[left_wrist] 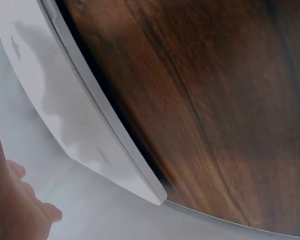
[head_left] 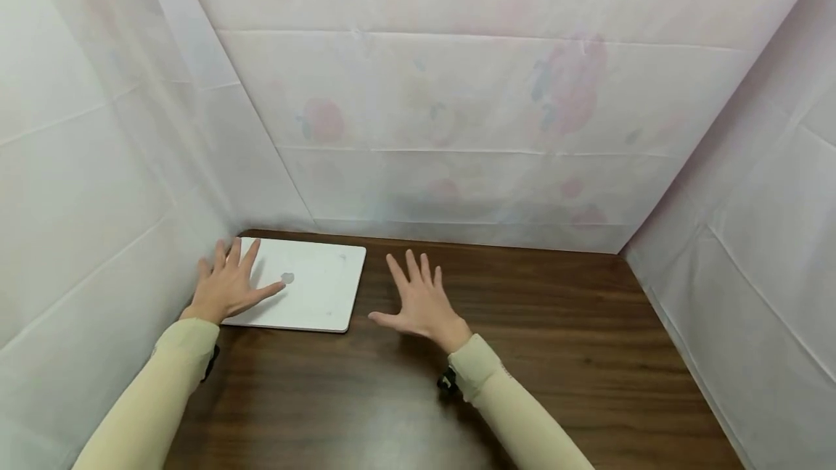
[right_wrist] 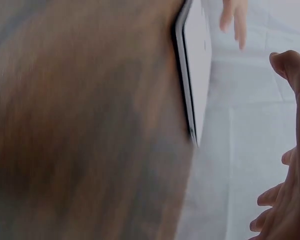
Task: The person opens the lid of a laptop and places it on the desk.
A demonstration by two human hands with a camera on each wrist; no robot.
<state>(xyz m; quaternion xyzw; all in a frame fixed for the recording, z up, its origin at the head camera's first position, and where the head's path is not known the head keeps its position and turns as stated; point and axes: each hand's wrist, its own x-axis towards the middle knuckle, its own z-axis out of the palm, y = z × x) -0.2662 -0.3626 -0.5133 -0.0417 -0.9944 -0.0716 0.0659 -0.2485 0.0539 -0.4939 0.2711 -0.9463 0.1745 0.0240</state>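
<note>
We see the closed laptop lying flat at the worktop's far-left corner, supported by the wood alone: our left hand hovers above, our right hand beside, all fingers spread apart.

Laptop partly behind left fingers
</note>
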